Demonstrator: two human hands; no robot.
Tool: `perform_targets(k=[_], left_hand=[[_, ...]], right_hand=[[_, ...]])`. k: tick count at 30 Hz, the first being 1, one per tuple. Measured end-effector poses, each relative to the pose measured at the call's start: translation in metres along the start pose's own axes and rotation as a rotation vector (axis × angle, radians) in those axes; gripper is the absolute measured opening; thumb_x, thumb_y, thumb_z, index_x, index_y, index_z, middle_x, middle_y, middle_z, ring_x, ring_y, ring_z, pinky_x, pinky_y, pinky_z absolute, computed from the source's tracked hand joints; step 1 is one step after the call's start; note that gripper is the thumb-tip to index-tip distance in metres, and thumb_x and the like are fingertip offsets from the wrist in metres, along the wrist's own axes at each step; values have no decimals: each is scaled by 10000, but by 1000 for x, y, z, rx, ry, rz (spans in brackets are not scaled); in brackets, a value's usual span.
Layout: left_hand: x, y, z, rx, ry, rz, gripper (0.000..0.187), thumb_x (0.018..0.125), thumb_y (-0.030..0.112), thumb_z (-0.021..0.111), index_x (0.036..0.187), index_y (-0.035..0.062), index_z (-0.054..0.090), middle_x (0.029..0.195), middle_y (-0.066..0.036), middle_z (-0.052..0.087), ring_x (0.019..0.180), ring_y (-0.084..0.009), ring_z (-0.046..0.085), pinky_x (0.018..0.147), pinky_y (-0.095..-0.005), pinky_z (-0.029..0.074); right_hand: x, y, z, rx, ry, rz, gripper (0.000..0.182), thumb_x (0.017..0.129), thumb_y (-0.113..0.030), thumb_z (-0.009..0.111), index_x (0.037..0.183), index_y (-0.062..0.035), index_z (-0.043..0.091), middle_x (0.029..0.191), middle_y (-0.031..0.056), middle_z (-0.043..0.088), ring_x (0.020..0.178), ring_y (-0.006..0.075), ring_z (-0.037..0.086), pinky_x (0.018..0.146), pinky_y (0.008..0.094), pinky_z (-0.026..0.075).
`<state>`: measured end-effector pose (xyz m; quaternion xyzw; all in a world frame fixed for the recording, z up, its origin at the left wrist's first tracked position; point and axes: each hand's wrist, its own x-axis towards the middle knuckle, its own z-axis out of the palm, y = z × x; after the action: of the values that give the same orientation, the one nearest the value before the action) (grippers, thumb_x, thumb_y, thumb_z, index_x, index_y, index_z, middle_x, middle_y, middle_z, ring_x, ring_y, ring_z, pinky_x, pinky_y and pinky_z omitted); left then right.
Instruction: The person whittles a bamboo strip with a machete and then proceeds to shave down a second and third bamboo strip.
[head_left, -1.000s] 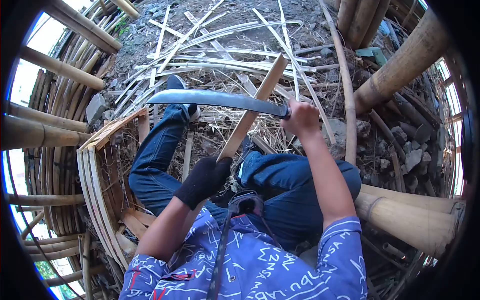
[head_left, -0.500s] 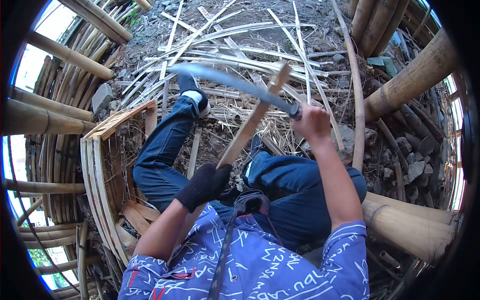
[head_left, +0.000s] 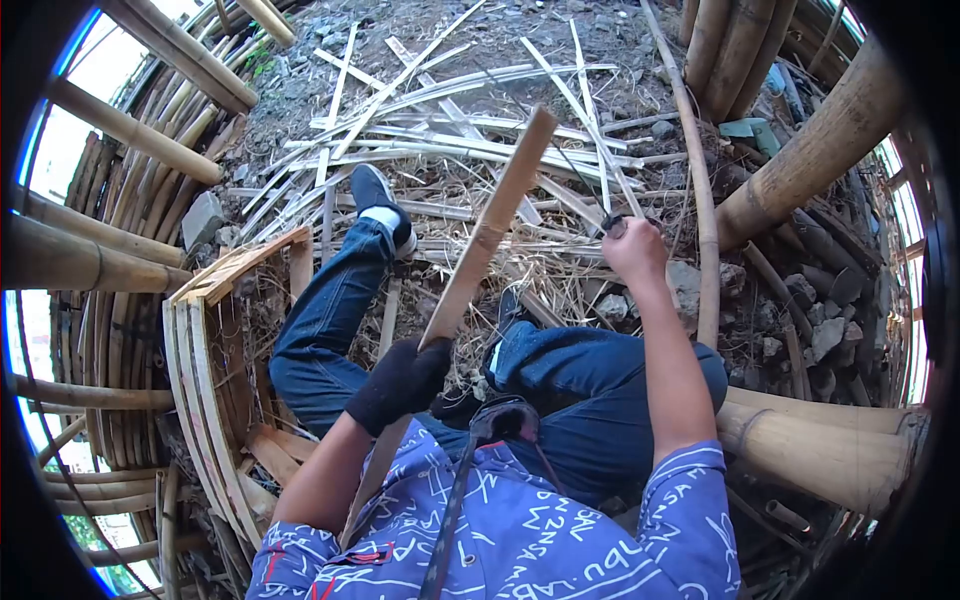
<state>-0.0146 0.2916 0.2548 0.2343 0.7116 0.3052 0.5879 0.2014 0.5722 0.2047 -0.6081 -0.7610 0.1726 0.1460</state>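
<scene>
My left hand (head_left: 402, 382), in a black glove, is closed round a long flat bamboo strip (head_left: 478, 243). The strip slants up and away to the right; its lower end runs back past my forearm to my shirt. My bare right hand (head_left: 636, 248) grips the dark handle of a machete (head_left: 613, 222), to the right of the strip and apart from it. Its blade is nearly edge-on, a thin dark line pointing up and left, partly lost behind the strip's far end and against the ground.
Several split bamboo strips (head_left: 400, 150) lie crisscrossed on the ground beyond my feet. A wooden crate-like frame (head_left: 190, 340) stands by my left leg. Thick bamboo poles (head_left: 820, 150) and stones (head_left: 830, 340) are at the right; stacked bamboo (head_left: 90, 360) lines the left.
The machete has moved off the strip, to the right, and its blade has turned edge-on. The strip's far end has swung up and slightly left, with my left hand shifting a little left.
</scene>
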Motion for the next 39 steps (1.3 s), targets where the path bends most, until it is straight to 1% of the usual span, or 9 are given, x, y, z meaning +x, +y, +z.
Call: perform_targets(k=[5,7,12,18,20,23,30,35,39], left_hand=[[-1,-5,-9,96,-27,232,406,945,402,465,726,68,538,506,22,435,397,-112,436,382,-296,332],[-4,2,-5,-226,-128,-8,401,945,436,473,733,98,509,502,36,408,386,-110,412,366,-273,310],[9,-2,5,-211,-135,-35,447,942,473,467,681,111,486,505,24,418,381,-104,399,365,-255,301],[15,-3,17,-131,-88,-102,440,939,438,481,675,88,515,502,19,447,388,-113,428,375,-268,315],[10,-8,24,457,67,384,440,920,414,496,713,34,571,527,-33,518,441,-155,505,427,-310,384],[-2,9,31,537,139,161,450,912,396,486,752,-5,610,562,-88,574,517,-187,570,506,-349,439],[-3,5,34,541,95,198,440,914,387,480,771,-4,624,596,-132,598,553,-227,603,542,-379,453],[3,-27,24,938,40,777,259,911,246,495,817,11,551,607,-152,567,537,-307,581,518,-410,450],[-2,-28,23,828,12,733,128,885,144,504,838,26,521,612,-160,555,539,-333,568,495,-427,442]], right_hand=[[-2,1,-4,156,-59,64,177,708,-194,605,751,-29,651,746,202,654,750,375,645,686,453,507],[-7,-2,-5,255,-36,19,155,708,-176,602,734,-28,642,716,193,648,730,373,644,669,450,506],[-20,-15,-1,347,76,-211,93,707,-126,597,692,-37,615,629,162,628,674,361,644,627,441,512],[-36,-28,14,-67,8,-451,107,707,-171,630,710,-67,602,679,192,647,653,347,662,622,441,539],[-28,-21,19,-78,-38,-414,101,699,-150,594,707,-50,604,651,189,634,647,351,654,675,464,535],[-18,-8,25,-177,-101,-280,204,658,-220,680,786,-65,642,732,181,667,740,334,680,711,427,554],[-13,2,26,-178,-101,-318,190,666,-218,677,772,-63,652,752,180,672,748,327,682,713,421,557],[3,17,29,-185,-120,-147,226,670,-230,688,799,-47,658,766,177,675,769,316,685,721,412,558],[1,15,29,-266,-112,-175,239,671,-236,701,822,-55,665,809,176,679,789,313,684,731,413,559]])
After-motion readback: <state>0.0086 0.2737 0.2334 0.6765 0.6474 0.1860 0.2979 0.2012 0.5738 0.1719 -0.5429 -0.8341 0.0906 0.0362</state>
